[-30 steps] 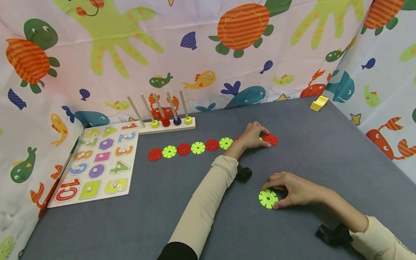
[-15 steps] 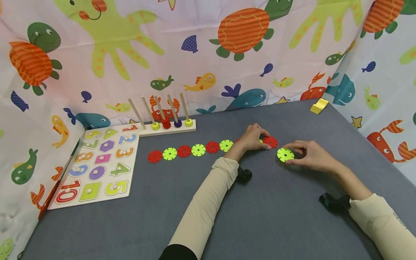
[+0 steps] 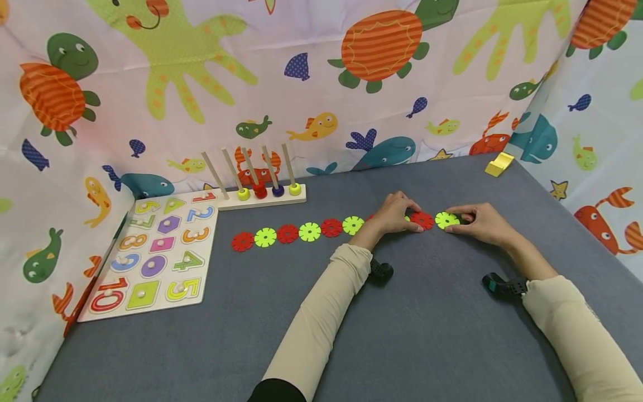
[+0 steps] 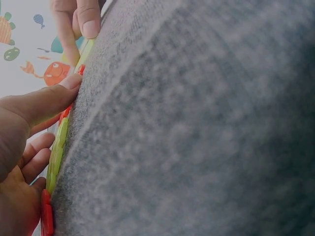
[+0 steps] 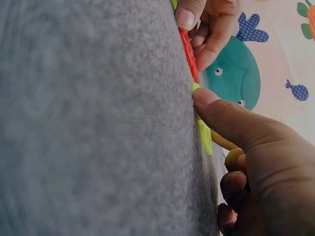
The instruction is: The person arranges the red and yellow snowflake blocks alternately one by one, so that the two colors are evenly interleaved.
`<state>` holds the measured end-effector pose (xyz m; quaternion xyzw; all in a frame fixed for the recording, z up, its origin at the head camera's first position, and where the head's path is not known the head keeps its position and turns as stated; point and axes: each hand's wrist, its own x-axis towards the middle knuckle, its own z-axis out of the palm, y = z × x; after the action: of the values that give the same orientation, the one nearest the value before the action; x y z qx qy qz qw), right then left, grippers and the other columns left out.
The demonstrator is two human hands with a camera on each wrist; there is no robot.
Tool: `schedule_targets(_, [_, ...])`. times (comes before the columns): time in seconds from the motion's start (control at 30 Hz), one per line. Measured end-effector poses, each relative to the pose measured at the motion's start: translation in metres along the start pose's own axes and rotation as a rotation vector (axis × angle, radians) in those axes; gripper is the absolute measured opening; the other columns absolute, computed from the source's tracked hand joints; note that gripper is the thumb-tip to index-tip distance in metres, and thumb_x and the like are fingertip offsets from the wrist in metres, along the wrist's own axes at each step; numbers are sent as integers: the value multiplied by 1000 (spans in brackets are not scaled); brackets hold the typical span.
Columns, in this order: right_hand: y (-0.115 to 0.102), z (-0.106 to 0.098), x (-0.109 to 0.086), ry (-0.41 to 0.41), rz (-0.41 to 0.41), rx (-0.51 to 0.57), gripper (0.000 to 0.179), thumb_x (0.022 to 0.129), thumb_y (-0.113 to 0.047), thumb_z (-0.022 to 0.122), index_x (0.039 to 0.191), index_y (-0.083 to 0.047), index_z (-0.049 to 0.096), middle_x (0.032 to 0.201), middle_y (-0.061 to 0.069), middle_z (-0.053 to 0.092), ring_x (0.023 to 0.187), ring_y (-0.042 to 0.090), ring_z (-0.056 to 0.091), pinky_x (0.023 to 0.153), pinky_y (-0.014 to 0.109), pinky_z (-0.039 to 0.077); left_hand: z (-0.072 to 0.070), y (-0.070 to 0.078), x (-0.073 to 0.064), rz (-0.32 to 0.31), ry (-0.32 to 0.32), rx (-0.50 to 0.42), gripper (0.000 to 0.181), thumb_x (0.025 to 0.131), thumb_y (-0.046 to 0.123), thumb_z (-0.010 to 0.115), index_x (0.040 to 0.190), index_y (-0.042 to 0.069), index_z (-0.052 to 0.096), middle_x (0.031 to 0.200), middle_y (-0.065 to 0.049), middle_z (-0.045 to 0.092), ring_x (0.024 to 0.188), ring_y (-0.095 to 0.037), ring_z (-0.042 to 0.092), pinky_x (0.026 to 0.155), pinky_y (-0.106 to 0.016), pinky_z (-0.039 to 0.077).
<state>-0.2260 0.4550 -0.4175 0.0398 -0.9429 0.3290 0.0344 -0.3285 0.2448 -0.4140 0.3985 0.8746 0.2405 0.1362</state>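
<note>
A row of notched plastic discs in alternating red and yellow-green runs across the grey table, starting with a red notched disc at the left. My left hand bends over the row's right part, partly hiding several discs. Its thumb and a finger pinch the red notched disc at the right end. From the other side, my right hand pinches a yellow-green notched disc between thumb and finger. In the right wrist view, this yellow-green disc meets the edge of the red disc.
A number and shape puzzle board lies at the left. Behind the row stands a wooden peg stacker with a few coloured rings. A yellow block sits at the back right corner. Printed cloth borders the table.
My right hand has carried the yellow-green notched disc from the front of the table up to the row's right end. My left hand has stayed on the red notched disc.
</note>
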Motion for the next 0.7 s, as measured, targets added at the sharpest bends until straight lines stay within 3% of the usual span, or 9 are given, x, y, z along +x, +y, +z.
schedule_targets(0.33, [-39, -4, -2, -55, 8, 36, 38, 82, -12, 69, 114, 7, 61, 63, -3, 32, 57, 4, 32, 53, 23, 27, -4, -4, -3, 11, 16, 1, 44, 74, 37, 75, 114, 23, 65, 110, 2, 47, 104, -13, 38, 87, -22, 35])
schedule_targets(0.7, [8, 8, 4, -49, 38, 85, 45, 81, -25, 70, 119, -2, 61, 63, -4, 31, 56, 4, 31, 51, 25, 26, -2, -1, -1, 2, -23, 75, 46, 76, 39, 72, 118, 23, 62, 117, 1, 48, 110, -14, 40, 91, -23, 36])
